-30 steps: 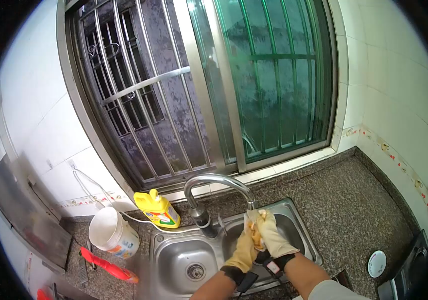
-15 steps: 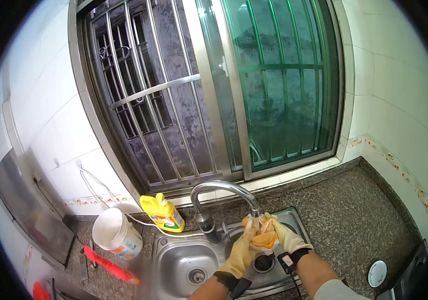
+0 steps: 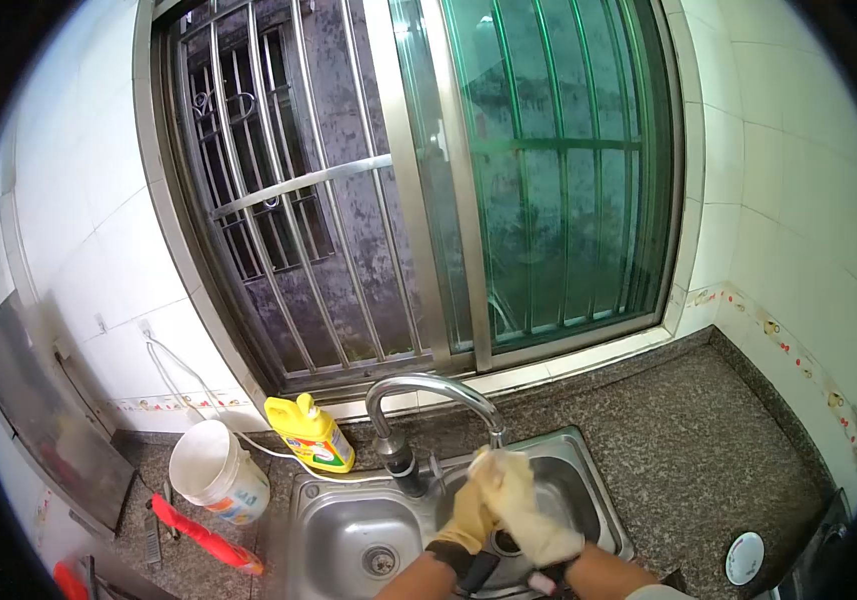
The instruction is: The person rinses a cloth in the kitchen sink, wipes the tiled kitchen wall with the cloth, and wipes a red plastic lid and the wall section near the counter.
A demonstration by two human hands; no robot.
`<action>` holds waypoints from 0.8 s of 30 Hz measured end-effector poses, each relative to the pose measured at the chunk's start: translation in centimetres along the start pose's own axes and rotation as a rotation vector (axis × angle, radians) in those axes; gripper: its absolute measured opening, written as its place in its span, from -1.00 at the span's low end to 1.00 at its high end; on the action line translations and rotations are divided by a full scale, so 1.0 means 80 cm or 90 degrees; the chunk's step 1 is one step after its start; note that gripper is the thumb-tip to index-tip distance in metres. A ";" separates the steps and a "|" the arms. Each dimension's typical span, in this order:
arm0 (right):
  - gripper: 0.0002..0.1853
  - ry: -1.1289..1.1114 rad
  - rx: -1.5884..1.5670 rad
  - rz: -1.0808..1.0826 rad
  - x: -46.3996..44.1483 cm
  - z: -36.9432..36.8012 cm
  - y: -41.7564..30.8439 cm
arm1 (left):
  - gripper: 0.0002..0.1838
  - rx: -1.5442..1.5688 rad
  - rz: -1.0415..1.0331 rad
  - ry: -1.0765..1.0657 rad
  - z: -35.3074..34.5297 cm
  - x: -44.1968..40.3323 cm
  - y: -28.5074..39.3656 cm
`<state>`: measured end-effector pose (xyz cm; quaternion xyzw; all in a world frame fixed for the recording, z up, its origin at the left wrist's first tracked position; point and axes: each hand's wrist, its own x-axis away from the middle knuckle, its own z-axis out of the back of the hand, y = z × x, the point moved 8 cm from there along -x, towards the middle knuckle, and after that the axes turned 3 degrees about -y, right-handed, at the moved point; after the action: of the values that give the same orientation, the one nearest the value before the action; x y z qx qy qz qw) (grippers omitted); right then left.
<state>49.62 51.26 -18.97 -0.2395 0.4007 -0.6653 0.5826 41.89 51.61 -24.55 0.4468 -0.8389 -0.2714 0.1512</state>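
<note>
My left hand (image 3: 470, 512), in a yellow rubber glove, is closed low over the right basin (image 3: 561, 490) of the steel sink. My right hand (image 3: 515, 497), in a matching paler glove, is pressed over and against it, its fingers curled and slightly blurred. Both are right under the spout of the curved chrome tap (image 3: 439, 381). What lies between the gloves is mostly hidden; only a whitish patch shows near the fingertips. Dark bands circle both wrists.
The left basin (image 3: 349, 525) adjoins. Left of the tap stand a yellow detergent jug (image 3: 311, 436) and a white bucket (image 3: 217, 470). A red-handled object (image 3: 204, 535) lies before the bucket. A white round lid-like disc (image 3: 745, 558) sits at right. A barred window (image 3: 409, 190) is behind.
The orange-and-white soft item seen between my gloves is now mostly covered. My right hand has moved left across my left hand. The view has shifted slightly.
</note>
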 end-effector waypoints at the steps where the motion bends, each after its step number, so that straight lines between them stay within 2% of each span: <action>1: -0.86 -0.030 -0.006 -0.113 -0.013 -0.005 0.022 | -0.46 -0.240 -0.042 0.163 0.000 0.016 0.010; 2: -0.86 -0.043 -0.091 -0.154 -0.029 -0.014 0.045 | -0.48 -0.455 -0.063 0.309 -0.005 0.028 0.020; 3: -0.85 -0.062 -0.223 -0.145 -0.045 -0.026 0.064 | -0.49 -0.205 0.010 0.403 0.009 0.037 -0.006; 4: -0.81 -0.096 -0.340 -0.152 -0.048 -0.036 0.072 | -0.53 -0.071 -0.053 0.288 0.036 0.014 -0.026; 5: -0.77 -0.128 -0.399 -0.160 -0.044 -0.044 0.073 | -0.62 -0.233 -0.085 0.335 0.098 0.001 -0.034; 6: -0.72 -0.141 -0.421 -0.157 -0.034 -0.049 0.068 | -0.55 -0.315 -0.094 0.294 0.128 -0.016 -0.036; 7: -0.68 -0.139 -0.420 -0.142 -0.023 -0.056 0.064 | -0.58 -0.249 -0.081 0.223 0.118 -0.016 -0.027; 8: -0.68 -0.096 -0.394 -0.067 -0.017 -0.064 0.062 | -0.61 -0.182 -0.061 0.154 0.106 -0.013 -0.016; 9: -0.69 -0.048 -0.363 0.008 -0.009 -0.071 0.061 | -0.75 0.031 -0.024 0.055 0.057 -0.006 -0.003; 10: -0.69 0.001 -0.329 0.078 0.001 -0.079 0.059 | -0.72 0.104 -0.075 0.030 0.049 -0.014 -0.015; 11: -0.52 0.085 -0.008 0.228 0.005 -0.039 0.006 | -0.69 0.179 -0.123 0.000 0.040 -0.022 -0.026; 12: -0.59 0.007 -0.043 0.010 -0.028 -0.036 0.030 | -0.67 -0.031 -0.068 0.209 0.079 -0.015 -0.022; 13: -0.65 -0.074 -0.078 -0.216 -0.028 -0.038 0.070 | -0.64 -0.155 -0.051 0.291 0.095 0.000 -0.024; 14: -0.70 -0.125 -0.458 -0.204 -0.040 -0.078 0.119 | -0.62 -0.275 -0.019 0.375 0.091 0.020 -0.016; 15: -0.74 -0.179 -0.828 -0.248 -0.050 -0.116 0.168 | -0.61 -0.243 -0.033 0.329 0.047 0.020 0.002; 17: -0.75 -0.205 -0.917 -0.310 -0.014 -0.047 0.101 | -0.58 -0.171 -0.058 0.247 -0.006 0.021 0.020; 18: -0.76 -0.241 -0.910 -0.314 -0.005 -0.030 0.081 | -0.36 -0.180 -0.077 0.222 0.002 0.017 0.018; 20: -0.75 -0.318 -0.893 -0.326 0.008 -0.014 0.058 | -0.34 -0.268 -0.053 0.213 -0.020 0.029 0.039; 21: -0.72 -0.289 -0.773 -0.288 -0.003 -0.012 0.073 | -0.33 -0.311 -0.045 0.205 -0.028 0.034 0.046; 22: -0.69 -0.258 -0.656 -0.249 -0.017 -0.016 0.089 | -0.26 -0.156 -0.025 0.157 -0.023 0.034 0.033; 24: -0.65 -0.180 -0.500 -0.188 -0.027 -0.020 0.097 | -0.24 0.004 0.066 0.195 -0.009 0.035 0.007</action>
<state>53.34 53.77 -25.88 -0.5859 0.5013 -0.4994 0.3950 40.34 49.27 -23.60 0.4397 -0.8287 -0.1892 0.2899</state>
